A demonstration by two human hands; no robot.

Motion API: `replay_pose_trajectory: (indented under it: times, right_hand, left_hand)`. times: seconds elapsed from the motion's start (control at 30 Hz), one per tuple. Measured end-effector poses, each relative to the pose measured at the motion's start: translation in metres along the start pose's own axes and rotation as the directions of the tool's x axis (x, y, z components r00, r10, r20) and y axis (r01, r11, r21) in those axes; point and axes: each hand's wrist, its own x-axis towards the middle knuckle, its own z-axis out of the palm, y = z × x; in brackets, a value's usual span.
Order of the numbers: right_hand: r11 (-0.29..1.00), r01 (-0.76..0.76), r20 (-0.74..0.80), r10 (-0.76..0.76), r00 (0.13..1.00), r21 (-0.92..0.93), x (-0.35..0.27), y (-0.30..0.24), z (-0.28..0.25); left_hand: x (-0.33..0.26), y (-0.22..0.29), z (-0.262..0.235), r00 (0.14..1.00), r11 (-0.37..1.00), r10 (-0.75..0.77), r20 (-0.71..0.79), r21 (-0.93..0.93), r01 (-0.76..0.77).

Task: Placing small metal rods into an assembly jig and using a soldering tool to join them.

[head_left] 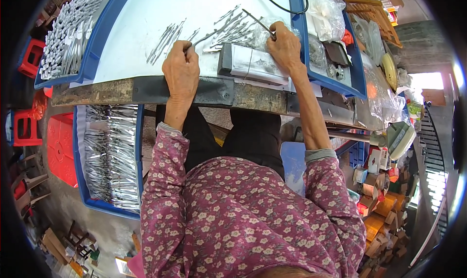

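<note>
**Two hands among thin metal pieces on a white worktop**

The left hand [181,66] has its fingers closed around a long thin metal piece [206,36] lying on the white worktop [141,30]. The right hand [284,47] pinches a slim dark metal rod [258,21] just above a loose pile of silvery metal pieces [233,30]. Clear crumpled plastic bags [323,10] sit to the right; a blue tray of shiny metal parts [109,156] lies below left; orange cardboard boxes [384,207] are stacked lower right.

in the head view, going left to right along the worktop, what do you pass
blue tray of metal pieces → loose row of thin metal rods → left hand holding a rod → dark block with paper → right hand holding a thin rod → clear plastic bags
</note>
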Motion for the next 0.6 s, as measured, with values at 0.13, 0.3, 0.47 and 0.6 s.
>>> replay_pose_trajectory:
  times: [0.13,0.3,0.47,0.6]
  right_hand:
    - [0.999,-0.043,0.007,0.044,0.999,-0.003,-0.001,0.002,0.002]
    - [0.998,-0.062,0.048,0.064,0.997,-0.023,0.000,0.002,0.004]
    - [0.998,-0.062,0.002,0.062,0.998,0.034,-0.002,0.007,0.007]
    - [0.998,-0.041,-0.048,0.044,0.998,0.055,-0.002,0.009,0.008]
  left_hand:
    - [0.000,0.015,-0.005,0.997,0.983,-0.073,-0.009,-0.172,0.071]
    - [-0.003,0.035,-0.003,0.996,0.893,-0.056,0.076,-0.443,0.084]
    - [-0.018,0.057,0.004,0.967,0.884,-0.012,0.255,-0.450,0.129]
    - [-0.025,0.052,0.013,0.960,0.912,0.058,0.275,-0.405,0.061]
